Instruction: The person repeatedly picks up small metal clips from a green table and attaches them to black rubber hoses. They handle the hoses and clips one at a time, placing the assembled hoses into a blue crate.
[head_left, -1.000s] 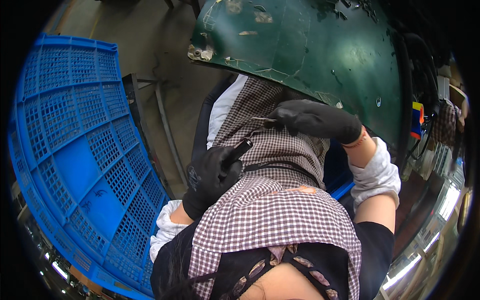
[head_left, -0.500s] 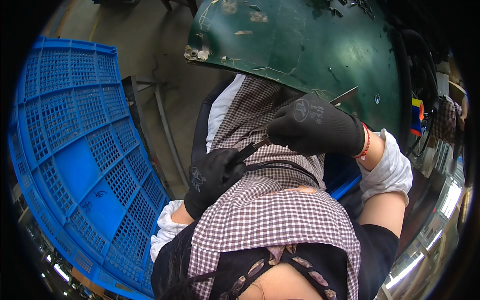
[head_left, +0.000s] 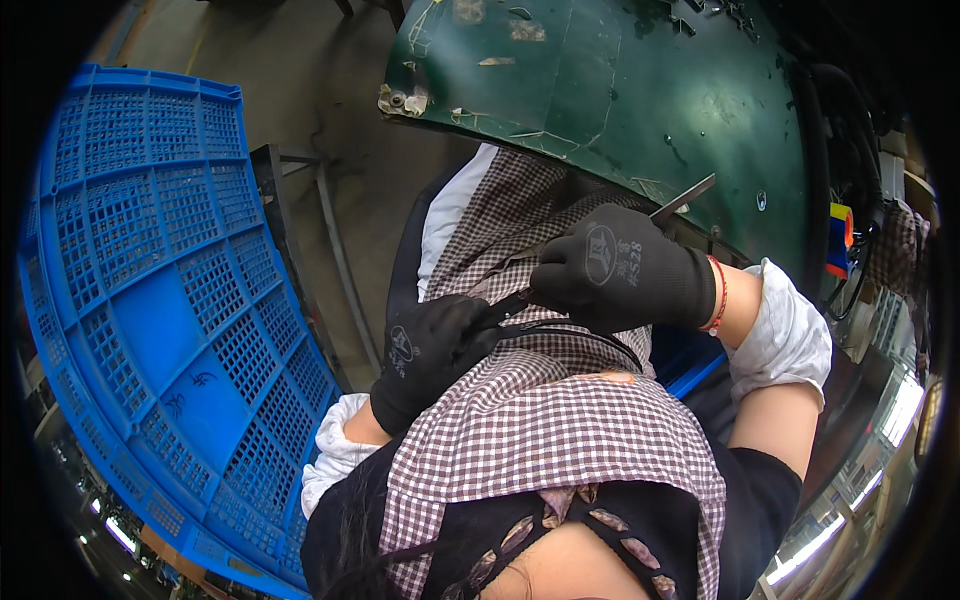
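Observation:
Both hands wear black gloves and work close together over my lap, above a checked apron (head_left: 560, 440). My right hand (head_left: 628, 272) is closed around a narrow flat metal blade, like a knife (head_left: 686, 198); its bare angled end sticks out past the far side of the fist, over the table edge. My left hand (head_left: 432, 352) is closed on a slim black part (head_left: 510, 306), which reaches across to the right hand's fingertips. The fingers hide most of this part, and its kind does not show. A thin black cord (head_left: 590, 328) curves across the apron just below.
A green table (head_left: 600, 90) with torn tape and scraps lies ahead, several small black pieces (head_left: 715, 14) at its far side. On the left stands a large blue mesh crate (head_left: 150, 310), beside a metal frame (head_left: 335, 240). An orange-and-blue object (head_left: 840, 240) is at right.
My right hand has shifted slightly down and nearer the left, covering more of the black part. The blade has moved a little with it. My left hand stays almost in place.

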